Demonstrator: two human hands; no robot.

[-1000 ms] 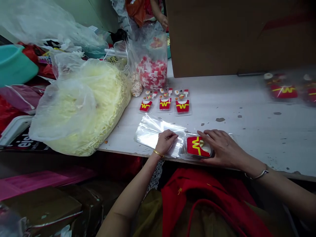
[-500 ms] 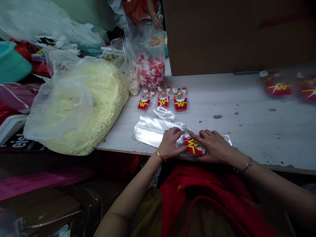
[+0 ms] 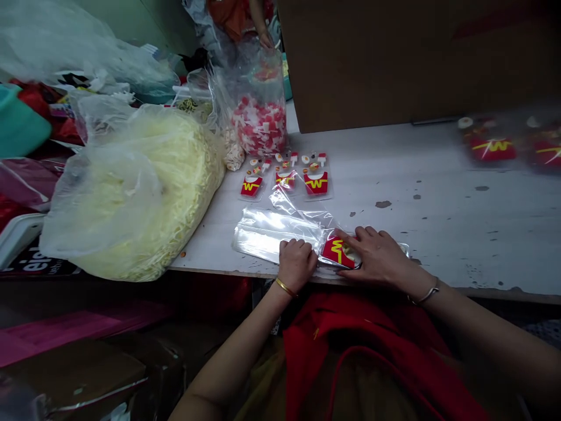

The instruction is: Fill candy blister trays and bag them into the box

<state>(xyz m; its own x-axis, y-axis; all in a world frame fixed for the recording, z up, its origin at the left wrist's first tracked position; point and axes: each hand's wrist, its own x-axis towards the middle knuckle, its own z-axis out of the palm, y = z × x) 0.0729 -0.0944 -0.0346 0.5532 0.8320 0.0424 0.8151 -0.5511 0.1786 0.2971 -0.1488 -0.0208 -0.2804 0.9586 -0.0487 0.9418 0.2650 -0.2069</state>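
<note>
We are pressing our left hand (image 3: 298,261), curled into a loose fist, onto a stack of clear sleeves (image 3: 272,233) at the counter's (image 3: 438,199) near edge. Our right hand (image 3: 377,257) is lying flat, fingers (image 3: 350,235) spread over a red packet (image 3: 336,251) just beside it, half covering it; we cannot tell whether it is pinching anything. Three similar packets (image 3: 284,181) are lying farther back. The packets at the right edge are looking blurred.

I work in a small, cluttered packing workshop: scuffed white worktable (image 3: 438,199), bulk bag of yellow shreds (image 3: 144,187), bag of red-white pieces (image 3: 259,124), filled packets in a row (image 3: 284,178), cardboard box (image 3: 394,58).
</note>
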